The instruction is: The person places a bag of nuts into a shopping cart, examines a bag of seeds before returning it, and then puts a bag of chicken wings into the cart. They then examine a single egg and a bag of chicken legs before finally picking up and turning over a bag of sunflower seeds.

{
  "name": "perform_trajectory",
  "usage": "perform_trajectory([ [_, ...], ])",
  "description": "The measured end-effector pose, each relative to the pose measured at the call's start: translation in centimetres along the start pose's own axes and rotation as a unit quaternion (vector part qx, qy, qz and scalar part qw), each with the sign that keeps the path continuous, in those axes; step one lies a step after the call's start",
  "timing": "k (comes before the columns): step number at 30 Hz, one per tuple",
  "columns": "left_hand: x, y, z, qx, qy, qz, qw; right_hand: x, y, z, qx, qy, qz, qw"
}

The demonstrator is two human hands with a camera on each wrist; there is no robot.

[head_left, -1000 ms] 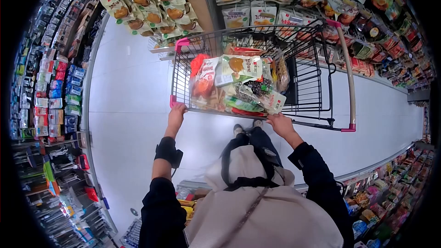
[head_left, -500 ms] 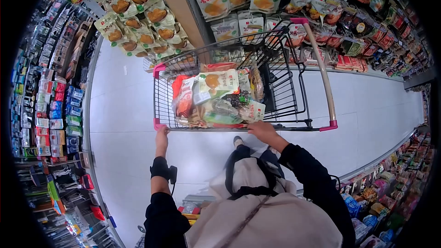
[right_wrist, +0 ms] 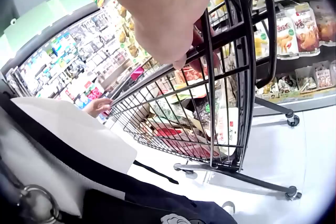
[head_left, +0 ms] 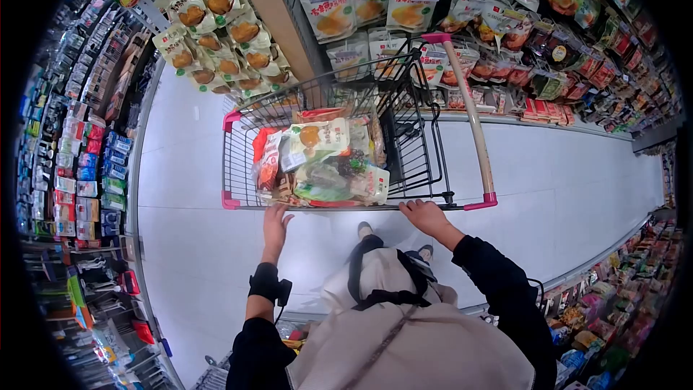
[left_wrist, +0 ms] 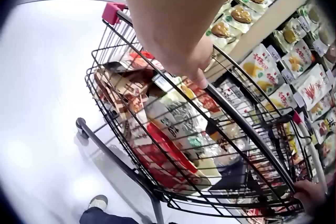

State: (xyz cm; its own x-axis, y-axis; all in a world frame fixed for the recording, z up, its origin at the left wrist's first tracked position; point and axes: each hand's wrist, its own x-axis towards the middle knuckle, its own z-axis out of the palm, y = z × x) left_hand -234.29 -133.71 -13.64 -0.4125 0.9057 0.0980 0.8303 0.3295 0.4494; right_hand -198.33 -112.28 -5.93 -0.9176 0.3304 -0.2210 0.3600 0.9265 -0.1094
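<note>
A black wire shopping cart [head_left: 328, 207] with pink corners stands side-on in front of me. Packaged food fills its left part, with a pale food pouch [head_left: 319, 139] on top beside a clear bag with green contents [head_left: 322, 181]. My right hand [head_left: 431, 218] grips the near top rail toward the handle end; its fingers curl over the rail in the right wrist view. Near the pink front corner, my left hand [head_left: 275, 227] touches the same rail with loose fingers, its thumb held apart. The cart handle [head_left: 473, 119] is at the right, away from both hands.
Food pouches [head_left: 224, 36] hang on an end display beyond the cart's front. Shelves with more pouches [head_left: 411, 3] run along the far side. Racks of small goods [head_left: 90, 166] line the left, and snack shelves [head_left: 613, 296] curve behind at right. White floor [head_left: 548, 166] lies between.
The cart has shifted left and slightly nearer in the head view. My left hand has moved from the pink corner along the rail and loosened; my right hand has slid toward the handle end.
</note>
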Motion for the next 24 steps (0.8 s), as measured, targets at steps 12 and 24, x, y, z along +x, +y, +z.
perform_trajectory([
  [12,1.0,3.0,1.1,0.012,0.008,-0.068,0.998,3.7,-0.7,-0.7,0.054,0.081,0.01,0.995],
  [24,1.6,1.9,1.0,-0.014,0.044,-0.05,0.998,5.6,-1.3,-0.1,0.044,0.073,0.026,0.996],
])
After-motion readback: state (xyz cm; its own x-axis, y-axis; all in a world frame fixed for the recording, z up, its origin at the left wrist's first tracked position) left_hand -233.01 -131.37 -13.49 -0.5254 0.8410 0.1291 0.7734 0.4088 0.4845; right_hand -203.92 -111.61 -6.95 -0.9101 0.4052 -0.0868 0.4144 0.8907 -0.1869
